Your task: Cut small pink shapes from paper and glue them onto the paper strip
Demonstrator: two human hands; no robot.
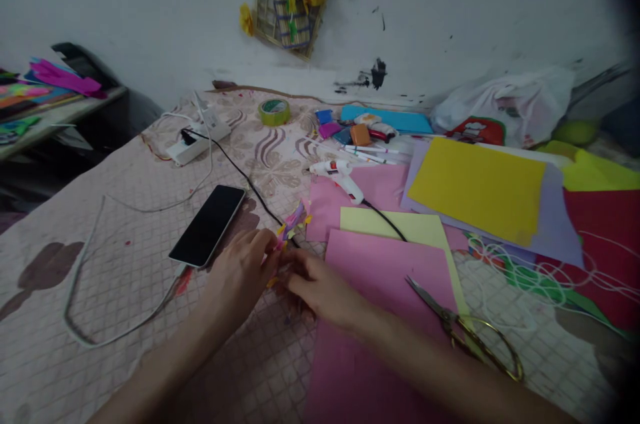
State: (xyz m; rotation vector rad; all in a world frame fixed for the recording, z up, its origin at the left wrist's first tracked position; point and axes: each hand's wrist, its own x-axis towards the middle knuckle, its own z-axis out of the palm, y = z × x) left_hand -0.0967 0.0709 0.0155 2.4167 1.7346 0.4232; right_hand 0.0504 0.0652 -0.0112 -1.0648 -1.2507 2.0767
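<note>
Between my two hands is a small craft piece of purple, pink and yellow paper [293, 220], much of it hidden by fingers. My left hand [249, 257] is closed on it from the left, fingertips pinched together. From the right, my right hand [315, 284] curls its fingers against the lower part, where a bit of yellow shows. Just left of my hands lies a phone [207, 227] with a dark screen. To their right rest pink paper sheets [390, 271] and gold-handled scissors [465, 331].
A white glue gun [337, 179] lies beyond my hands, its black cord crossing the paper. Behind are a power strip [197, 141], green tape [275, 112] and markers [367, 155]. Yellow paper [480, 187] and tangled white string [530, 277] lie to the right. A white charging cable [75, 304] loops left.
</note>
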